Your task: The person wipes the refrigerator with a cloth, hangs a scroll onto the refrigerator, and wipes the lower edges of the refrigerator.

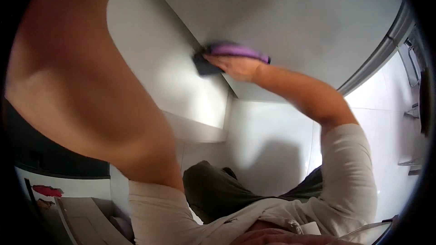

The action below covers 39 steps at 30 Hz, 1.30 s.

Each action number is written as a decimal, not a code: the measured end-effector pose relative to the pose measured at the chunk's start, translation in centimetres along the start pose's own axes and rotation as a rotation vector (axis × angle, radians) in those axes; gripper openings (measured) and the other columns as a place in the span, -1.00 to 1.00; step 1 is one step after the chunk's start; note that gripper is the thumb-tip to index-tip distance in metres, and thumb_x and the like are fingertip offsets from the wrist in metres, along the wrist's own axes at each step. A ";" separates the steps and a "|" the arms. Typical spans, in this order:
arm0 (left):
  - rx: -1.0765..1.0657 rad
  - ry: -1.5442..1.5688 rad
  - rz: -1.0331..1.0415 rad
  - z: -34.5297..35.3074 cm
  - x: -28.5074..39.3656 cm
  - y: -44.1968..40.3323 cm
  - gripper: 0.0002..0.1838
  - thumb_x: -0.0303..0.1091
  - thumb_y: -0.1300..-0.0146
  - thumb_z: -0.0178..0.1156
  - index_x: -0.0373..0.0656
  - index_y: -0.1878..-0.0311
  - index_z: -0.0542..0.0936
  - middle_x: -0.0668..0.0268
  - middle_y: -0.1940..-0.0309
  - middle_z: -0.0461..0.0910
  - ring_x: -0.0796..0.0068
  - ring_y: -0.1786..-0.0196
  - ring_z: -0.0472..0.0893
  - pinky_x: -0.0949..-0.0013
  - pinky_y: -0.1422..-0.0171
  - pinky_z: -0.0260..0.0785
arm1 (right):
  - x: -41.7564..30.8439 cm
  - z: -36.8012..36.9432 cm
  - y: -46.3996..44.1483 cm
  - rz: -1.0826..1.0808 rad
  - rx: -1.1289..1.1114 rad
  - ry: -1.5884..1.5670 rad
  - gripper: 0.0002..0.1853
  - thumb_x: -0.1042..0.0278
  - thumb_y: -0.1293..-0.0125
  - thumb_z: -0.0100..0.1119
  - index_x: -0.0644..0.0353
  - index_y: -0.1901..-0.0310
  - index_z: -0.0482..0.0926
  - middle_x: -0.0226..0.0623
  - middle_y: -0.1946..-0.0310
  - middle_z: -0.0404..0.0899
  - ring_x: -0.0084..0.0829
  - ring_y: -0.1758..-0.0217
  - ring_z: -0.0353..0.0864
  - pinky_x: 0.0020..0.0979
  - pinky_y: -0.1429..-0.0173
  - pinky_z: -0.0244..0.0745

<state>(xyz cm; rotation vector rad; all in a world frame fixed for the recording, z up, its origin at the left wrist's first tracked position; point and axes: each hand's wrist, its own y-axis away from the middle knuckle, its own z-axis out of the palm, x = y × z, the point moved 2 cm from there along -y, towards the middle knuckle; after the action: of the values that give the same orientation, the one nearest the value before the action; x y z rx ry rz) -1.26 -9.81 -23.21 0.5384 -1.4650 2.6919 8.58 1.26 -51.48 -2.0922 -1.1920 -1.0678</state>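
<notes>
Our right hand (240, 67) has hold of a pad (240, 51), its fingers drawn close together and laid along the dark end; blur and the angle of the hand hide the thumb, and we cannot tell how tightly it grips. The pad, purple along its curved upper edge and black at the tip, sits at the dark seam where a grey panel (290, 22) meets a white panel (145, 45), the purple part in front of the grey side, the black tip reaching over the seam in front of the white. Our right arm (299, 90) stretches inward from a pale sleeve (347, 168), bent at the elbow. Our left arm (91, 90), large and close to the lens, rises past the top edge, so the left hand is out of view and we cannot tell what it holds. Below the pad lies a light floor (265, 118), marked by a soft shadow (278, 159), with our dark trousers (218, 190) spread at the lower middle. A curved grey edge (383, 52) bounds the grey panel at right. At lower left, a red item (47, 191), too small to identify, shows near a brown cabinet (88, 218).
</notes>
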 end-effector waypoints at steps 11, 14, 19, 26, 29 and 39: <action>0.160 -0.021 -0.060 -2.5 1.1 6.0 -0.52 -0.38 -0.51 -0.14 -0.35 -0.39 0.06 -0.04 -0.09 0.47 0.17 -0.15 0.51 0.33 -0.37 0.41 | -10.5 8.5 7.3 -0.160 -0.115 0.068 -0.48 0.30 -0.40 -0.14 0.17 -0.38 0.33 -0.38 -0.53 0.04 -0.31 -0.63 -0.22 -0.33 -0.65 -0.23; 0.203 -0.030 -0.096 -4.1 0.3 6.6 -0.52 -0.37 -0.51 -0.13 -0.34 -0.38 0.07 -0.04 -0.08 0.48 0.18 -0.14 0.51 0.34 -0.37 0.41 | 1.1 -0.1 5.6 0.436 0.285 -0.389 -0.43 0.40 -0.21 -0.07 0.18 -0.31 0.41 -0.30 -0.51 0.10 -0.28 -0.61 -0.11 -0.22 -0.63 -0.14; 0.218 -0.075 -0.135 -4.2 0.9 6.9 -0.53 -0.36 -0.50 -0.12 -0.34 -0.37 0.10 -0.02 -0.06 0.48 0.21 -0.13 0.51 0.35 -0.36 0.41 | 0.8 -0.7 -0.4 0.574 0.378 -0.419 -0.47 0.38 -0.25 -0.06 0.18 -0.29 0.43 -0.35 -0.49 0.13 -0.26 -0.59 -0.06 -0.26 -0.60 -0.07; 0.216 -0.104 -0.150 -4.2 1.0 7.1 -0.54 -0.34 -0.49 -0.10 -0.34 -0.35 0.14 -0.01 -0.04 0.49 0.23 -0.10 0.51 0.36 -0.36 0.40 | -26.3 20.2 -3.5 0.337 -0.231 -1.362 -0.55 0.30 -0.41 -0.14 0.22 -0.28 0.44 -0.25 -0.46 0.19 -0.26 -0.57 -0.01 -0.30 -0.63 -0.14; 0.228 -0.104 -0.159 -4.2 1.6 6.6 -0.55 -0.33 -0.49 -0.09 -0.34 -0.34 0.16 0.00 -0.03 0.49 0.25 -0.10 0.51 0.36 -0.36 0.40 | -15.7 9.7 -0.4 -0.159 -0.223 -0.257 -0.55 0.32 -0.43 -0.08 0.19 -0.32 0.40 -0.29 -0.49 0.14 -0.30 -0.58 0.01 -0.33 -0.62 -0.09; 0.230 -0.078 -0.169 -7.0 2.3 3.6 -0.56 -0.30 -0.48 -0.07 -0.33 -0.31 0.21 0.02 0.00 0.50 0.29 -0.07 0.50 0.38 -0.35 0.39 | -9.4 12.3 -3.8 0.315 -0.160 -1.258 -0.46 0.42 -0.42 -0.29 0.30 -0.42 0.18 -0.34 -0.55 -0.05 -0.40 -0.61 -0.14 -0.37 -0.64 -0.21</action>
<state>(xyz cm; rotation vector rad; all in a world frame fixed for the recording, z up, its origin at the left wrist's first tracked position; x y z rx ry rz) -6.11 -6.42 -28.89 0.7491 -1.0739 2.7460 7.14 7.65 -66.04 -3.0091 -1.1502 0.4657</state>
